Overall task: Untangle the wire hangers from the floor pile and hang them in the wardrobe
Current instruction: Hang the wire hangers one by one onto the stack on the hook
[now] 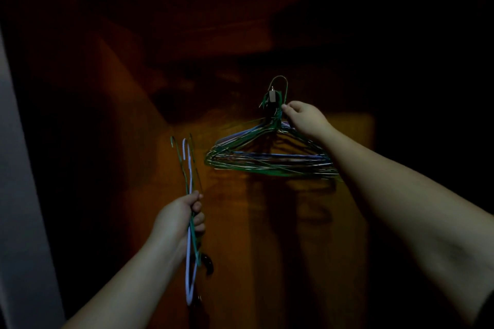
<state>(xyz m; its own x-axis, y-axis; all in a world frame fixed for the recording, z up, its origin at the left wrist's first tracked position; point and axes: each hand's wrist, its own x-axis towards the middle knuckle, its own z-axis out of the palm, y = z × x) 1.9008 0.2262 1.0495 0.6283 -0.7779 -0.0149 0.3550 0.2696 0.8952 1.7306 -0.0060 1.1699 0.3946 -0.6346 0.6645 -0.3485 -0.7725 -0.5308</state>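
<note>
Inside the dim wardrobe a bunch of several wire hangers (pixel 270 159), green, blue and white, hangs from a small metal hook (pixel 273 94) on the brown back panel. My right hand (pixel 304 119) pinches the neck of that bunch just below the hook. My left hand (pixel 184 218) grips a few more wire hangers (pixel 190 176), green and white, held edge-on with their hooks pointing up, to the left of the hung bunch.
The wardrobe's wooden back panel (pixel 267 235) fills the centre, with a shelf or top board (pixel 213 2) overhead. A pale door or wall edge (pixel 18 195) runs down the left. The right side is in deep shadow.
</note>
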